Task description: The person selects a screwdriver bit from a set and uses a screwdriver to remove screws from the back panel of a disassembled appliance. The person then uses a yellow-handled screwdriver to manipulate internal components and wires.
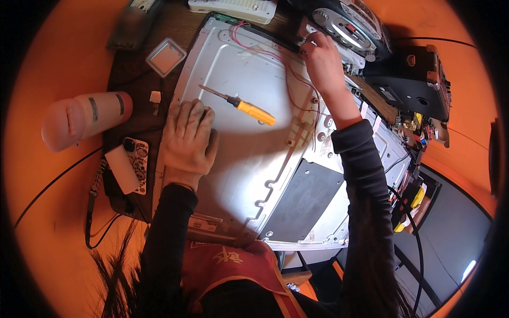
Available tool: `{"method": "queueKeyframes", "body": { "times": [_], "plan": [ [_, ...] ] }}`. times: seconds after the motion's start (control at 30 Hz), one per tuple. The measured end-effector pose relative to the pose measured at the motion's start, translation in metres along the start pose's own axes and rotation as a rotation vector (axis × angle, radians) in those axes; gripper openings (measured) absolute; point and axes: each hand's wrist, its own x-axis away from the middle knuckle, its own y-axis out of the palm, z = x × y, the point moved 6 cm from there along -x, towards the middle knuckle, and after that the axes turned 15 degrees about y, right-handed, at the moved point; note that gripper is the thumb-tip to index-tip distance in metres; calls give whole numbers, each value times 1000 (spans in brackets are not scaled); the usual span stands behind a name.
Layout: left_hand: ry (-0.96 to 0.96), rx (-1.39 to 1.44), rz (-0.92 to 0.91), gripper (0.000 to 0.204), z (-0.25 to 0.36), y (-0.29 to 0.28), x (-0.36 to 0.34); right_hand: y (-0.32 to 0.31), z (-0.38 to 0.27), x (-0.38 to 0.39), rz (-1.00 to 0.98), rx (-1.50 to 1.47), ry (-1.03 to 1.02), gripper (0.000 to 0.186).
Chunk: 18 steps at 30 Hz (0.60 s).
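A large silver metal panel (249, 159), like the back of a flat screen, lies in front of me. My left hand (188, 140), in a pale work glove, rests flat on its left side with the fingers stretched out. Just beyond those fingertips lies a screwdriver (255, 112) with a yellow handle, its tip pointing to the far left. My bare right hand (324, 61) reaches to the panel's far right edge, fingers curled together. What they hold, if anything, is hidden. Thin red wires (286, 62) run across the panel beside that hand.
Behind my right hand stands a silver stereo (347, 26), with a black speaker box (411, 82) to its right. On the left are a phone (139, 159), a small clear-lidded box (166, 57) and a pinkish cylinder (87, 117). A white device (233, 8) sits at the back.
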Motion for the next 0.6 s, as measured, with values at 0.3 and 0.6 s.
{"method": "queueKeyframes", "body": {
  "times": [0.3, 0.6],
  "plan": [
    [8, 7, 4, 34, -1, 1, 1, 0, 2, 2, 44, 87, 17, 16],
    [-1, 3, -3, 33, 0, -1, 0, 5, 4, 2, -76, 93, -61, 24]
  ]
}}
